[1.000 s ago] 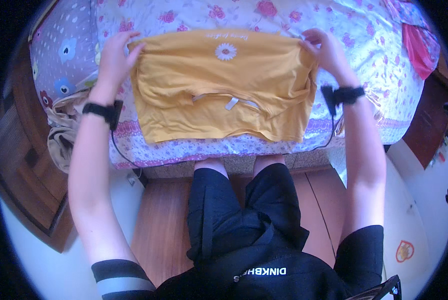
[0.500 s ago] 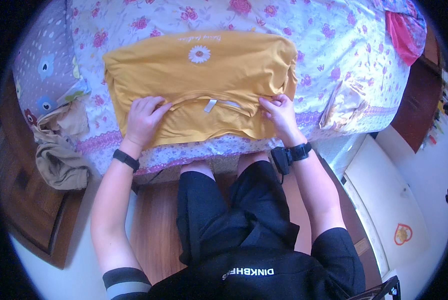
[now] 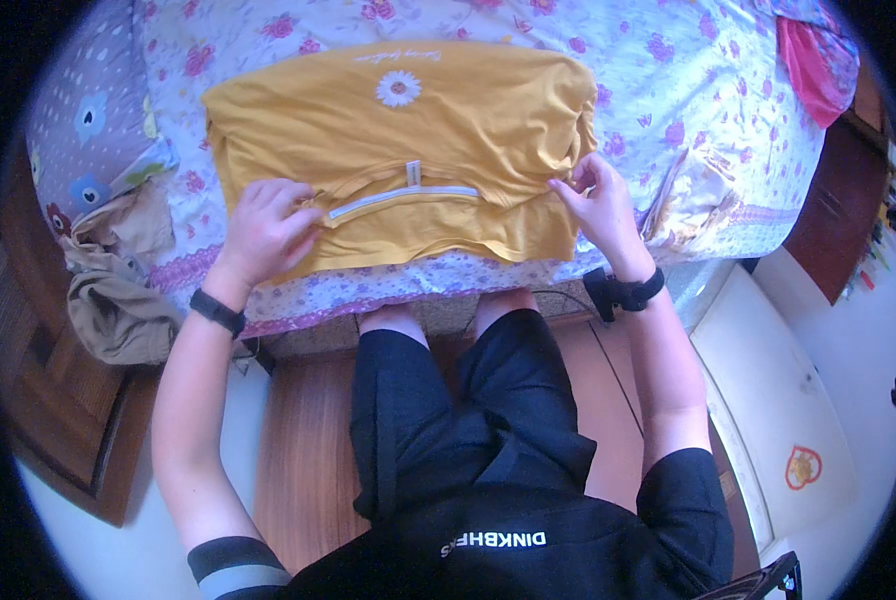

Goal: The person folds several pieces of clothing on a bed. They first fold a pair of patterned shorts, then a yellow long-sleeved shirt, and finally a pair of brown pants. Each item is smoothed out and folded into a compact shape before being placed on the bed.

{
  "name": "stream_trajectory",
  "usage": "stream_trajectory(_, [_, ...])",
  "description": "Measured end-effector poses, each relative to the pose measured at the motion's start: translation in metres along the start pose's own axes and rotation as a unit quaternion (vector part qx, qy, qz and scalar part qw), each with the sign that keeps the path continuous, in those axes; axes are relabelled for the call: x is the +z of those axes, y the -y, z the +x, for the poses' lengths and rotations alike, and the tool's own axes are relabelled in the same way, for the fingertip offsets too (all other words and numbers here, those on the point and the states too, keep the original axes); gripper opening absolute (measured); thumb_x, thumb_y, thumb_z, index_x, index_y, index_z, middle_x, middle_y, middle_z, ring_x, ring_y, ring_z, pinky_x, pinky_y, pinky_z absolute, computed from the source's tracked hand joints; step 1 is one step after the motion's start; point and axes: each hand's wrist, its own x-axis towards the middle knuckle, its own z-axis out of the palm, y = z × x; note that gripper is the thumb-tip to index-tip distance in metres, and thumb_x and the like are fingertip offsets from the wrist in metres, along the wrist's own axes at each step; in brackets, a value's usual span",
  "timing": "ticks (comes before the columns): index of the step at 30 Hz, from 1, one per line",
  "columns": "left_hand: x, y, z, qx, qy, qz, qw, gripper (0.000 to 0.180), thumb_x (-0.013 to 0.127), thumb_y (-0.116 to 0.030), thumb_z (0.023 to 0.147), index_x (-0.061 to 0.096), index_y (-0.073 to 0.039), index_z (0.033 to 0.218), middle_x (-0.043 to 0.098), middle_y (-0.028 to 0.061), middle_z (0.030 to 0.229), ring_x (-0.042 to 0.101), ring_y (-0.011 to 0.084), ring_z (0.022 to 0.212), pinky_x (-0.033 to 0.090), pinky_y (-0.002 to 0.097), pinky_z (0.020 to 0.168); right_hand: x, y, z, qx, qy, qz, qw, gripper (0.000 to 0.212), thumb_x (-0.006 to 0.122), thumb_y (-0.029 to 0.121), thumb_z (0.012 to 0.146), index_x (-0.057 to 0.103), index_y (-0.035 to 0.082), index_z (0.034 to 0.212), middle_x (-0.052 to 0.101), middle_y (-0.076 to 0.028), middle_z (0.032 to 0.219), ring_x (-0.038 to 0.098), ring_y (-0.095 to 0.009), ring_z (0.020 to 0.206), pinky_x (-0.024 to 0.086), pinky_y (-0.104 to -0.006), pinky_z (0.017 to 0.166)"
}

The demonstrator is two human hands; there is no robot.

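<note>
A yellow T-shirt (image 3: 388, 130) lies folded across the front of the bed, a white daisy print on it and its neckline toward me. Inside that neckline a white tape strip (image 3: 403, 196) and a small white label (image 3: 413, 174) show. At the left end of the neckline, the curled fingers of my left hand (image 3: 266, 232) grip the shirt's cloth. My right hand (image 3: 604, 205) is at the right shoulder of the shirt, thumb and forefinger pinched on the fabric. Some fingertips of both hands are hidden.
A floral sheet (image 3: 658, 100) covers the bed. At the left are a grey patterned pillow (image 3: 88, 150) and crumpled beige cloth (image 3: 123, 310). A pale crumpled garment (image 3: 690, 200) lies at the right, and pink cloth (image 3: 808, 70) at the far right corner. A white cabinet (image 3: 768, 370) stands right.
My hands have moved apart, the left one outward and the right one outward and farther off. The neckline is spread wider, baring more white tape. Its label now points away from me.
</note>
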Motion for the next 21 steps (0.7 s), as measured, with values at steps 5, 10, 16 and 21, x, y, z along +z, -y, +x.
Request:
stream_trajectory(5, [0.019, -0.017, -0.021, 0.006, 0.108, -0.030, 0.994, 0.042, 0.081, -0.023, 0.072, 0.069, -0.014, 0.112, 0.063, 0.0096, 0.119, 0.060, 0.0295, 0.112, 0.047, 0.0433, 0.095, 0.019, 0.001, -0.037, -0.231, 0.090, -0.093, 0.964, 0.041, 0.086, 0.025, 0.072, 0.062, 0.007, 0.101, 0.063, -0.013, 0.099, 0.061, -0.033, 0.096, 0.049, -0.0414, 0.084])
stream_trajectory(10, [0.055, -0.027, -0.071, -0.078, 0.003, 0.001, 0.997, 0.043, 0.076, -0.013, 0.074, 0.069, -0.014, 0.116, 0.062, 0.0107, 0.126, 0.060, 0.0322, 0.117, 0.047, 0.0449, 0.100, 0.056, -0.031, -0.074, -0.216, 0.027, -0.194, 0.957, 0.052, 0.086, 0.025, 0.067, 0.065, 0.014, 0.113, 0.058, -0.009, 0.116, 0.054, -0.032, 0.114, 0.043, -0.0461, 0.098])
stream_trajectory(16, [0.065, -0.015, -0.106, -0.188, -0.149, -0.017, 0.971, 0.033, 0.067, 0.001, 0.075, 0.069, -0.007, 0.107, 0.069, 0.0134, 0.106, 0.065, 0.0340, 0.107, 0.049, 0.0493, 0.100, 0.049, -0.047, -0.071, -0.242, -0.045, -0.145, 0.958, 0.022, 0.067, -0.001, 0.080, 0.068, 0.009, 0.099, 0.069, -0.011, 0.107, 0.063, -0.032, 0.109, 0.047, -0.0450, 0.094])
stream_trajectory(21, [0.017, -0.002, -0.102, -0.214, -0.213, -0.040, 0.952, 0.028, 0.062, 0.010, 0.077, 0.066, -0.002, 0.101, 0.070, 0.0157, 0.096, 0.068, 0.0354, 0.094, 0.054, 0.0451, 0.089, 0.001, -0.022, -0.058, -0.222, -0.107, -0.072, 0.966, 0.019, 0.063, -0.007, 0.084, 0.066, 0.003, 0.100, 0.070, -0.016, 0.099, 0.067, -0.035, 0.095, 0.053, -0.0417, 0.083])
